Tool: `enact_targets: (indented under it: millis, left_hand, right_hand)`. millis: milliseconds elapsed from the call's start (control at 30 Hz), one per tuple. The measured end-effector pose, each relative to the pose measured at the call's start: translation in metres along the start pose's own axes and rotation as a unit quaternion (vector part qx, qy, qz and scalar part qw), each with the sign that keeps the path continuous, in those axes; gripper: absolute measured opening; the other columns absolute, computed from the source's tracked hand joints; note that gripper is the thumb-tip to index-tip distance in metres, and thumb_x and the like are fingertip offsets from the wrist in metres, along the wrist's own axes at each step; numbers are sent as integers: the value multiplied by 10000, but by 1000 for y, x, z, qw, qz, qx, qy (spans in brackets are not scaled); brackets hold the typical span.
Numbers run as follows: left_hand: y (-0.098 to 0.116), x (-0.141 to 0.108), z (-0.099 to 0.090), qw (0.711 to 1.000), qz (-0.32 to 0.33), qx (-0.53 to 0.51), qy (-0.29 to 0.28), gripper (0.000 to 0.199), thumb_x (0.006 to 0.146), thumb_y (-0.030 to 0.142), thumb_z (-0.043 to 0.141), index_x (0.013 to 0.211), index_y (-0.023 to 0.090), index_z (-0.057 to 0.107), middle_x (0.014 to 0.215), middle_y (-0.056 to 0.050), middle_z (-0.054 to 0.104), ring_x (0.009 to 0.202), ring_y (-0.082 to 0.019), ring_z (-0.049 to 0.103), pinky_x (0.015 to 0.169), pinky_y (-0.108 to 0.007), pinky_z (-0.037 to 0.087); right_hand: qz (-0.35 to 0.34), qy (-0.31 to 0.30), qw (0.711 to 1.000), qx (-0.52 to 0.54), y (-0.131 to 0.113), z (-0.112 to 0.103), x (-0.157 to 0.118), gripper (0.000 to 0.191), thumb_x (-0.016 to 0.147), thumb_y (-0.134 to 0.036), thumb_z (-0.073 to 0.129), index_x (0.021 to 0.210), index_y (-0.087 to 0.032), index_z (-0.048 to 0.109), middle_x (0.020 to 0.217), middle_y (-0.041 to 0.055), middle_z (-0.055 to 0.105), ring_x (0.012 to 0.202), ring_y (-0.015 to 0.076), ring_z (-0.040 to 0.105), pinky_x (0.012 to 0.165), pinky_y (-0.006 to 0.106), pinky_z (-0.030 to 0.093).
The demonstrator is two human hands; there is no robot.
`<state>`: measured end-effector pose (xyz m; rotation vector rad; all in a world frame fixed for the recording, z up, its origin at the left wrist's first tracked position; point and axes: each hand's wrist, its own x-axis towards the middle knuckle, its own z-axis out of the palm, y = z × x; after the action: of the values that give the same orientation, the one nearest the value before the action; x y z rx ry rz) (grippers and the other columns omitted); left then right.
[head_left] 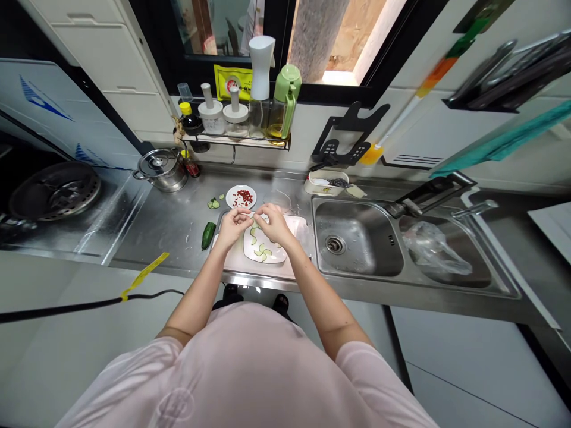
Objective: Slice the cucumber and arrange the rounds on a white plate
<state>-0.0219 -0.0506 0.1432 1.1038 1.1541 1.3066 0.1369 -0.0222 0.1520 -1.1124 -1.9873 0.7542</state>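
A white plate (273,252) with curved cucumber slices (262,253) on it rests on a pale cutting board (237,259). Over the plate's back edge, my left hand (237,224) and my right hand (273,224) meet at the fingertips, with fingers bent in a pinch. Between them is a small pale green piece, apparently a cucumber slice, partly hidden by the fingers. Left of the board lies a dark green cucumber piece (208,235). Behind my left hand stands a white plate of chopped red pieces (243,197), with a few cucumber scraps (213,203) beside it.
A lidded steel pot (161,169) stands at the back left, near a wok (56,190). Bottles and jars fill a wall rack (236,140). On the right is a double sink (359,238) with a plastic bag (435,246). A white container (326,183) sits behind the sink.
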Motion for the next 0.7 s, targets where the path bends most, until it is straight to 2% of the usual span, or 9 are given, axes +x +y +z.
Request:
enact_targets:
  millis: [133,233,300,400,467,600,700]
  left_hand:
    - [3,0,0,999,-24,-29,3,374,614,285,782,930,170,619,700,17,619,646,-79,565,608,-184,419]
    - [0,0,-1,990,-90,-109,14,422,670,403,744,1011,193,614,779,-3,643,638,-74,565,510,-160,369]
    - [-5,-1,-1,968,-170,-186,-11,454,733,533,651,1039,201,602,821,-26,654,649,-90,583,478,-164,358]
    - [-12,-4,3,908,-303,-272,-96,550,779,669,492,997,176,603,822,-66,660,635,-126,599,467,-194,381]
    - [-15,-6,8,871,-356,-310,-137,596,795,700,418,940,153,608,798,-84,657,614,-144,598,468,-218,396]
    - [-11,-9,16,824,-391,-374,-169,614,817,695,366,857,132,608,724,-86,637,595,-166,594,470,-246,405]
    - [-7,-8,17,816,-394,-389,-168,576,827,670,387,820,137,604,708,-77,632,583,-163,587,469,-245,401]
  right_hand:
    - [3,7,1000,22,0,1,2,150,868,-318,524,793,-225,614,913,40,592,948,213,503,907,384,354]
    - [6,19,998,60,-1,0,4,155,863,-321,528,770,-224,605,888,29,610,917,200,523,873,369,372]
    - [9,27,996,89,-2,-2,6,155,855,-327,538,760,-222,603,884,25,623,909,196,532,837,353,389]
    - [14,35,992,119,-4,-4,8,158,840,-336,551,750,-217,605,891,25,633,922,192,539,810,335,402]
    - [18,37,991,127,-5,-5,9,165,835,-343,555,744,-215,608,898,25,634,930,189,542,815,332,404]
    - [21,32,991,126,-7,-6,9,181,835,-356,551,738,-214,609,906,28,637,932,188,545,814,332,407]
    - [16,34,992,119,-7,-6,7,169,829,-346,554,741,-213,610,911,31,637,943,190,542,829,336,403]
